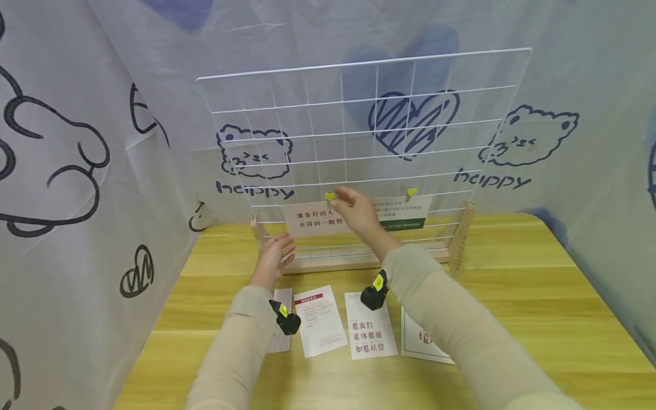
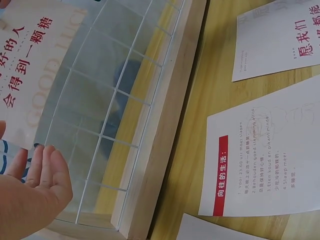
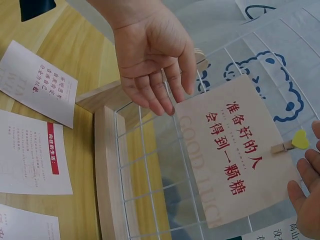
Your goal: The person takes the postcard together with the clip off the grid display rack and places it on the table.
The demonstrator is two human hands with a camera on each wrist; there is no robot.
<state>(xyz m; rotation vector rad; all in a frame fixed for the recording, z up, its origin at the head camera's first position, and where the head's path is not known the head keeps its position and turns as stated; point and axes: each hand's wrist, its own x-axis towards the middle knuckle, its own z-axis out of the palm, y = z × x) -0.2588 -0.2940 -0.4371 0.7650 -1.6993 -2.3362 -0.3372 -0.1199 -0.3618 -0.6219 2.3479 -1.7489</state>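
A white card with red characters [image 3: 230, 155] hangs on a white wire grid [image 1: 361, 136], held at its upper edge by a small wooden clothespin with a yellow heart [image 3: 295, 141]. My right hand [image 1: 359, 213] is beside this clothespin with loosely extended fingers, nothing gripped between them. At the card's lower left corner is my left hand [image 2: 42, 187], fingers relaxed; whether the fingertips touch the card I cannot tell. To the right, a second card with a green band [image 1: 410, 219] hangs from another heart clothespin [image 1: 411, 192], partly hidden by my right hand.
Several cards lie on the wooden table [image 1: 512, 307] in front of the grid, among them one with a red heading [image 1: 320, 322] and one with large red characters [image 1: 371, 330]. The grid stands in a wooden base [image 2: 162, 110]. Printed white cloth [image 1: 154, 188] hangs behind.
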